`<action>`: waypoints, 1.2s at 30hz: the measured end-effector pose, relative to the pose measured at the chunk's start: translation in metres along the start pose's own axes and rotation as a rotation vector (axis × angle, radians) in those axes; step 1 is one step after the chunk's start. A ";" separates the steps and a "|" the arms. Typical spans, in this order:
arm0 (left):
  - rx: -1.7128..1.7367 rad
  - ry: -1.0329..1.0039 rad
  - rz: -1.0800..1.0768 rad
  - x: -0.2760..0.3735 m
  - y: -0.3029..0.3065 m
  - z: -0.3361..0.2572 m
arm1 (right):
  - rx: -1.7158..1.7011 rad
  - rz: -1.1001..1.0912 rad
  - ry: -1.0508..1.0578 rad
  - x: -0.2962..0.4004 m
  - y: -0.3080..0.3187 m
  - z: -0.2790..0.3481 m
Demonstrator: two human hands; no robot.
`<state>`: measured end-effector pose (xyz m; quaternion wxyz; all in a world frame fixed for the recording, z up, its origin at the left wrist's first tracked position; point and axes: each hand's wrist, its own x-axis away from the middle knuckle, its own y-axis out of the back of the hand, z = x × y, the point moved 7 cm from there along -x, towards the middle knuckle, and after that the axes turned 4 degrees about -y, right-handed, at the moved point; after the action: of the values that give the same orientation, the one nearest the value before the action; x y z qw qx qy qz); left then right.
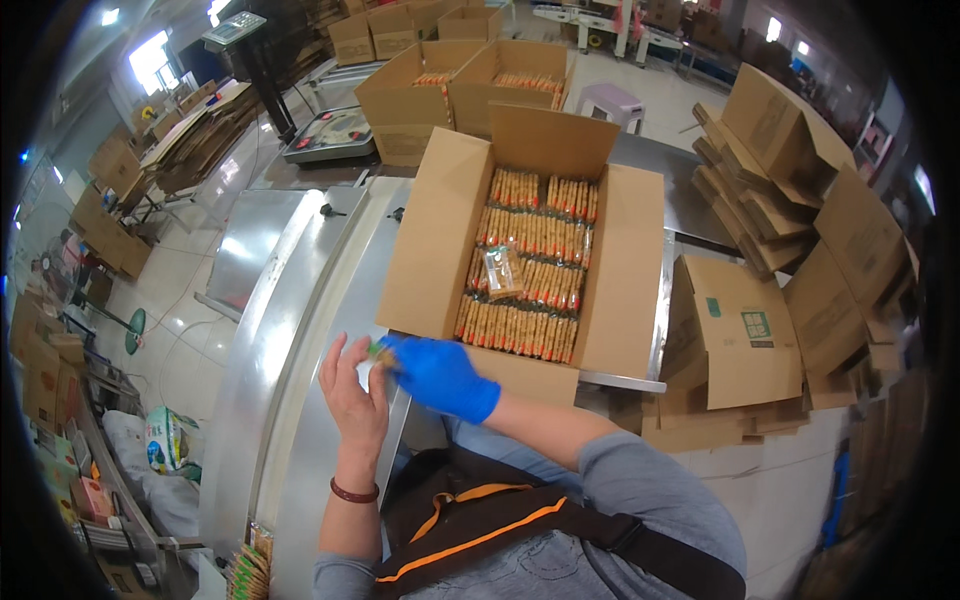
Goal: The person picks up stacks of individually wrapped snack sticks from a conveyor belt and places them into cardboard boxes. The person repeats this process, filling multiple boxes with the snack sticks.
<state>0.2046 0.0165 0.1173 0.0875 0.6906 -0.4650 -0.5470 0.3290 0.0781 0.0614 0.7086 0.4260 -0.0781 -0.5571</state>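
My right hand (442,377), in a blue glove, reaches left and has its fingers around a small packet (384,355) with a green end, which is blurred. My bare left hand (356,382) is raised beside it, its thumb close to the packet; whether it grips the packet too is not clear. Just beyond my hands stands an open cardboard box (431,232) filled with rows of upright clear-wrapped snack packets (517,326). One packet (502,271) lies flat on top of the rows. Several green-marked packets (249,574) sit in a bunch at the lower left.
A metal-edged conveyor (300,367) runs along my left. A platform scale (330,135) and further open boxes (409,105) stand behind the box. Folded cartons (742,330) are piled at the right, near a purple stool (613,103). White sacks (161,480) lie at the lower left.
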 end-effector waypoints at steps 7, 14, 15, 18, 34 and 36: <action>-0.434 0.235 0.219 0.094 -0.034 0.124 | -0.586 -0.847 -0.422 -0.050 0.148 -0.226; -0.444 0.210 0.385 0.120 -0.056 0.129 | -0.148 -0.994 -0.539 -0.100 0.174 -0.341; -0.447 0.207 0.379 0.121 -0.055 0.131 | -0.119 -0.968 -0.584 -0.105 0.168 -0.344; -0.469 0.191 0.377 0.120 -0.052 0.131 | 0.109 -0.839 -0.699 -0.117 0.152 -0.347; -0.456 0.218 0.397 0.112 -0.051 0.127 | 0.303 -0.679 -0.733 -0.136 0.159 -0.363; -0.463 0.214 0.400 0.113 -0.051 0.126 | 0.333 -0.731 -0.610 -0.126 0.154 -0.347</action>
<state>0.1234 0.0106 -0.0401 0.3963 0.6008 -0.4430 -0.5346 0.5968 0.3677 -0.0031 0.3346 0.3504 -0.2151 -0.8479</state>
